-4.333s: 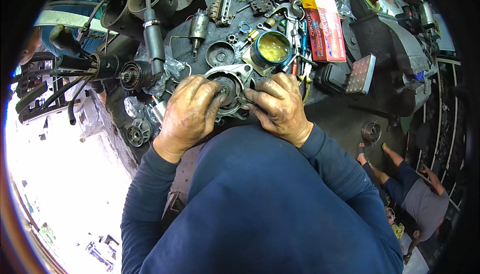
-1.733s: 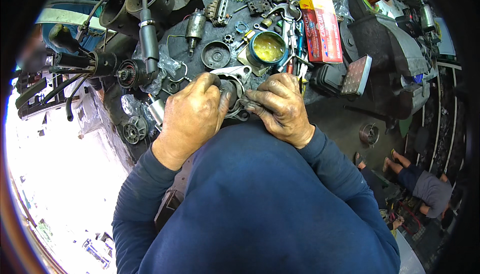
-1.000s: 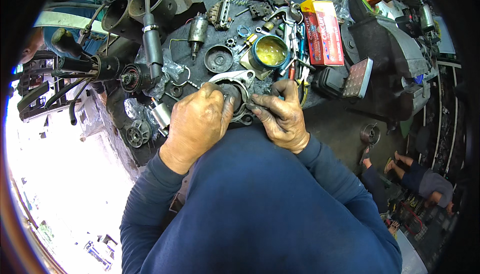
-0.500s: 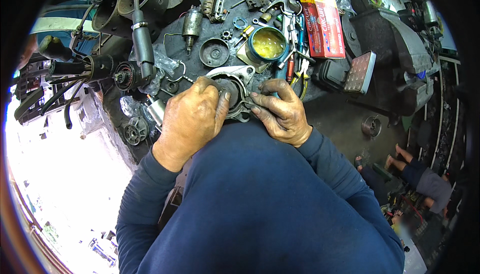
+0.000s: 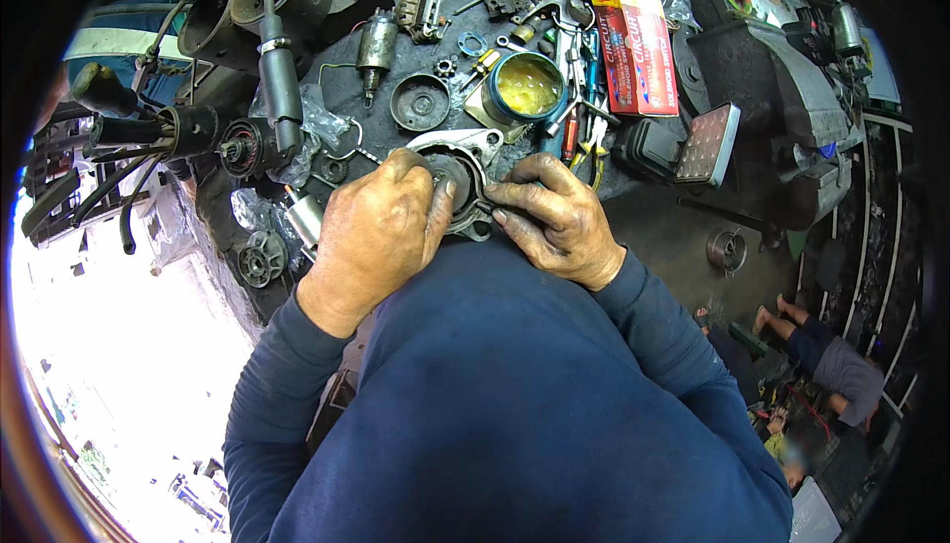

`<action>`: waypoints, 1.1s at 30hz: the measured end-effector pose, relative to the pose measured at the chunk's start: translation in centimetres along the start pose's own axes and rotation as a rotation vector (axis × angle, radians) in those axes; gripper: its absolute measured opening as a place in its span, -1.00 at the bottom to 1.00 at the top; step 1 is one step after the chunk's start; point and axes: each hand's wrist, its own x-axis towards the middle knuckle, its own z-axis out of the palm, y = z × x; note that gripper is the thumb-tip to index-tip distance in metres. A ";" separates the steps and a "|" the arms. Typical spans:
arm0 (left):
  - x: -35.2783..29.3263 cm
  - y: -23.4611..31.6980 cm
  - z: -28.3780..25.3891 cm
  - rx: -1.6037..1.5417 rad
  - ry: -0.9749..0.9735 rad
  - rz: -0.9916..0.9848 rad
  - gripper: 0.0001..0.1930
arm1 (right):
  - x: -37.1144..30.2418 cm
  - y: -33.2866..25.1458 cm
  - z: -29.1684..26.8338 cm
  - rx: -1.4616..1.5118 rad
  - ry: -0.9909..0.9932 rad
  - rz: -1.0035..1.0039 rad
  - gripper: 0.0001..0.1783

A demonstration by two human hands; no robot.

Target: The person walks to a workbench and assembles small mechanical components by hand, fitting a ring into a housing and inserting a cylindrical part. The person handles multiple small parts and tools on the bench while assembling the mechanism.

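Observation:
A grey cast-metal housing with bolt ears and a round opening sits in front of my torso. My left hand is closed at its left side, the thumb reaching into the opening and the fingers curled over the edge. At the opposite rim, my right hand has thumb and fingers bent together in a pinch; anything small between them is hidden. A dark round part shows inside the housing. Just beyond stands an open tub of yellow grease, with a shallow metal cap left of it.
A small electric motor stands farther back. Right of the tub lie pliers, screwdrivers and a red box. A vise-like grey machine stands at right. A finned end cover is at left. Another person is on the floor, lower right.
My right fingertips have shifted slightly along the housing's rim. My left hand keeps its grip almost unmoved. The whole view has moved a little.

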 end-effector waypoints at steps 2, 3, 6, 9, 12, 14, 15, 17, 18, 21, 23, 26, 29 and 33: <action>0.0 0.1 0.0 -0.003 -0.011 -0.010 -0.73 | 0.2 -0.2 -0.1 0.007 -0.019 0.026 -0.64; -0.1 0.2 0.0 -0.003 -0.018 -0.019 -0.74 | 0.3 -0.3 -0.2 0.006 -0.026 0.034 -0.65; -0.1 0.4 -0.1 -0.012 -0.015 -0.024 -0.76 | 0.5 -0.5 -0.4 0.024 -0.047 0.062 -0.67; -0.1 0.3 -0.1 -0.022 -0.002 -0.024 -0.77 | 0.8 -0.5 -0.6 0.047 -0.077 0.048 -0.68; -0.2 0.2 0.0 -0.033 0.005 -0.036 -0.77 | 1.4 -0.4 -0.9 0.030 -0.131 -0.015 -0.71; -0.2 0.2 0.0 -0.035 0.001 -0.040 -0.77 | 2.0 -0.2 -1.1 0.025 -0.182 -0.045 -0.74; -0.2 0.2 0.0 -0.032 -0.005 -0.041 -0.76 | 2.4 -0.1 -1.3 0.033 -0.213 -0.050 -0.76; -0.2 0.2 0.0 -0.029 -0.012 -0.042 -0.76 | 3.0 -0.2 -1.7 0.024 -0.264 -0.054 -0.79; -0.2 0.2 0.0 -0.028 -0.015 -0.043 -0.76 | 3.2 -0.3 -1.8 0.006 -0.283 -0.052 -0.80; -0.2 0.3 0.0 -0.033 -0.010 -0.044 -0.76 | 3.7 -0.7 -1.9 -0.001 -0.301 -0.024 -0.83; -0.2 0.3 0.0 -0.036 0.006 -0.039 -0.76 | 3.6 -1.0 -1.8 0.008 -0.290 0.010 -0.82; -0.2 0.4 0.1 -0.035 0.017 -0.030 -0.75 | 2.9 -1.1 -1.2 0.053 -0.221 0.085 -0.79; -0.3 0.4 0.1 -0.028 0.004 -0.041 -0.74 | 2.0 -0.9 -0.8 0.097 -0.082 0.151 -0.73; -0.2 0.5 0.2 -0.016 0.028 -0.031 -0.71 | 1.0 -0.7 0.6 0.378 0.002 0.447 -0.71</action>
